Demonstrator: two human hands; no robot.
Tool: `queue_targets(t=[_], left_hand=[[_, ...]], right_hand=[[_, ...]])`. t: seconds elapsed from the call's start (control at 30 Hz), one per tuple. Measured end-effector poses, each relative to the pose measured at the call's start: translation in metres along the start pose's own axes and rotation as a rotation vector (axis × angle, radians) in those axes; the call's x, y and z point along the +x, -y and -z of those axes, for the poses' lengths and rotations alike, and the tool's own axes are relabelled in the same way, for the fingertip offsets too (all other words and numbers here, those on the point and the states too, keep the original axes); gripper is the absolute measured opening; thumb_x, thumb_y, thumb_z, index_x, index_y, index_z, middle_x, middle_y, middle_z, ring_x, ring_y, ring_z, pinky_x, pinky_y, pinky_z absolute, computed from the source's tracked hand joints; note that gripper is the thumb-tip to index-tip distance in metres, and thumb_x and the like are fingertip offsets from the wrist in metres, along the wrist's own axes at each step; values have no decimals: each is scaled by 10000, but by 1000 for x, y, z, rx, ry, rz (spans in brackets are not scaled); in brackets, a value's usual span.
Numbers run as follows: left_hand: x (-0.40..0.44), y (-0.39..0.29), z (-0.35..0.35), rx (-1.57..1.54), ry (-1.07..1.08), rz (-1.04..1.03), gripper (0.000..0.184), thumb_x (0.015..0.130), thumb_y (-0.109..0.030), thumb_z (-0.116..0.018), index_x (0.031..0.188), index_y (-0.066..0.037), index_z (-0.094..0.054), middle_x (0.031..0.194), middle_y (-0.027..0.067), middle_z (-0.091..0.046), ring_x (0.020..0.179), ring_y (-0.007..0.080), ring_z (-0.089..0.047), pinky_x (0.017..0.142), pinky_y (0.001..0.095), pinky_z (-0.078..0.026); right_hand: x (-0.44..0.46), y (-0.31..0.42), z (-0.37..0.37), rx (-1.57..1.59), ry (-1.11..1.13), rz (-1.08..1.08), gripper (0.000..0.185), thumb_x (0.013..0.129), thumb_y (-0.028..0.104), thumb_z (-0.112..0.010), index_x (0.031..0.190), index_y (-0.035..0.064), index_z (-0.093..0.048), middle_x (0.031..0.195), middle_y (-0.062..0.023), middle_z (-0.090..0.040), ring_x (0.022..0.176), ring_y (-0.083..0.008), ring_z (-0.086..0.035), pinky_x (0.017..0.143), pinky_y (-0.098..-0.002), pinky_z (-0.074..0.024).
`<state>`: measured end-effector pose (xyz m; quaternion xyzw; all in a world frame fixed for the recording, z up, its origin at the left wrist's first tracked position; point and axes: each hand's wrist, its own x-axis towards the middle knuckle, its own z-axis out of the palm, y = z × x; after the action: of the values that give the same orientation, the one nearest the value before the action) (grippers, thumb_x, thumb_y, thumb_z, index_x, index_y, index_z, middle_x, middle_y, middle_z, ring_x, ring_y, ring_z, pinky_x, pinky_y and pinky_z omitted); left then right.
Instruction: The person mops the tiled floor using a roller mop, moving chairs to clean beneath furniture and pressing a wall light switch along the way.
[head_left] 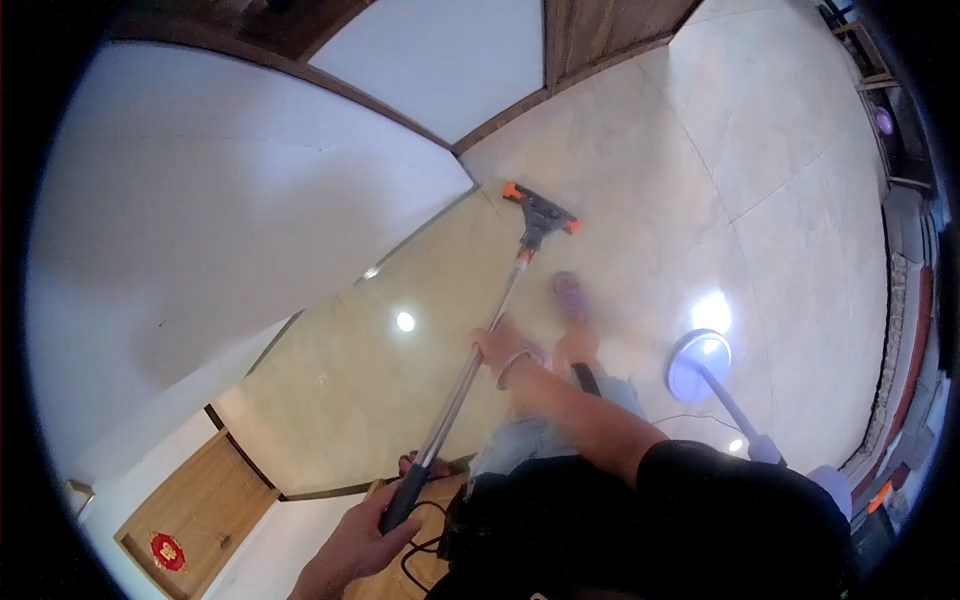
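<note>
While the left hand (360, 545) wraps around the dark grip (404, 499) at the near end of a long-handled squeegee (459, 391), the right hand (500, 350) closes around its metal pole farther up, as the head view shows. A bracelet (513, 366) circles the right wrist, and a black sleeve (740, 500) covers the upper arm, to the right of the squeegee. The squeegee slants away from the person over the pale tiled floor (640, 190); its dark, wide head (543, 214) has orange ends and lies near the corner of a white wall (250, 200). Whether the head presses on the floor cannot be told.

Just right of the squeegee's pole, a foot (567, 288) in a blurred sandal stands on the tiles, with light shorts (520, 445) nearer the person. Well to the right of the squeegee stands a round pale base (699, 366) with a slim post (728, 408). Left of the squeegee's grip is a wooden door (195, 510) bearing a red and gold ornament (167, 551). A black cable (408, 572) loops just right of the grip. Beyond the squeegee's head, brown wooden framing (585, 50) borders a white panel (435, 65).
</note>
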<state>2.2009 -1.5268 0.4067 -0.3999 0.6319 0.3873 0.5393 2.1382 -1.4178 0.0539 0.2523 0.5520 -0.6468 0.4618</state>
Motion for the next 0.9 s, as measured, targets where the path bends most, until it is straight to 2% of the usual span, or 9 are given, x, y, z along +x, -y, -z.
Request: queue_targets(t=[0.1, 0.17, 0.23, 0.3, 0.43, 0.53, 0.67, 0.87, 0.9], left_hand=[[11, -6, 5, 103, -20, -22, 485, 829, -201, -603, 1257, -61, -422, 913, 97, -578, 804, 158, -541, 759, 287, -443], [43, 4, 1, 55, -8, -190, 538, 817, -213, -598, 1290, -78, -379, 998, 149, -569, 853, 246, -579, 789, 328, -440], [103, 3, -15, 72, -98, -483, 459, 851, -141, -559, 1267, -38, -395, 863, 88, -570, 758, 160, -554, 700, 282, -458], [128, -46, -22, -416, 172, -225, 454, 857, -124, -543, 1275, -50, -381, 758, 34, -520, 611, 98, -500, 544, 231, -423], [181, -91, -76, -823, 470, -341, 231, 886, -214, -512, 1056, -65, -466, 575, -22, -392, 493, 65, -387, 414, 223, -309], [230, -94, -98, -738, 357, -413, 231, 893, -290, -497, 938, -67, -458, 572, -17, -401, 463, 66, -376, 396, 232, -305], [267, 89, -59, -646, 156, -173, 331, 909, -383, -446, 957, -61, -507, 615, -4, -465, 455, 70, -393, 419, 218, -356], [40, 324, 28, -386, 85, 167, 439, 916, -388, -442, 1153, -32, -539, 619, 20, -533, 524, 109, -521, 473, 211, -410], [-1, 304, 16, -148, -217, 141, 405, 927, -391, -412, 1103, -69, -583, 495, -80, -354, 379, 33, -303, 348, 183, -248]], right_hand=[[-5, 12, 6, 71, -106, 17, 364, 674, 67, -593, 930, 41, -336, 629, -90, -511, 510, -193, -540, 412, -323, -438], [17, 24, 34, 45, -176, 73, 297, 671, 105, -600, 868, 64, -382, 628, -77, -527, 536, -202, -547, 467, -339, -432], [57, 48, 76, -98, -245, 150, 234, 668, 143, -608, 806, 86, -428, 627, -64, -542, 562, -212, -554, 522, -355, -425], [109, 74, 133, -470, -273, 219, 177, 665, 181, -615, 744, 109, -474, 627, -51, -557, 589, -221, -561, 576, -371, -419], [178, 132, 232, -1919, -42, 593, 127, 660, 257, -629, 620, 154, -565, 625, -25, -588, 641, -239, -576, 686, -402, -406], [210, 134, 232, -2297, 90, 255, 153, 666, 250, -639, 753, 126, -642, 721, -56, -648, 706, -253, -629, 662, -402, -441], [186, -11, 115, -2047, 115, 279, 268, 734, 272, -603, 883, 55, -553, 910, -140, -627, 882, -261, -604, 737, -418, -453], [-17, -193, -145, -433, 257, -290, 677, 820, 297, -544, 1161, 32, -24, 1037, -214, -513, 811, -314, -577, 671, -519, -455], [-46, -198, -171, -245, 257, -361, 757, 834, 301, -534, 1208, 28, 65, 1058, -227, -494, 799, -322, -572, 660, -536, -456]])
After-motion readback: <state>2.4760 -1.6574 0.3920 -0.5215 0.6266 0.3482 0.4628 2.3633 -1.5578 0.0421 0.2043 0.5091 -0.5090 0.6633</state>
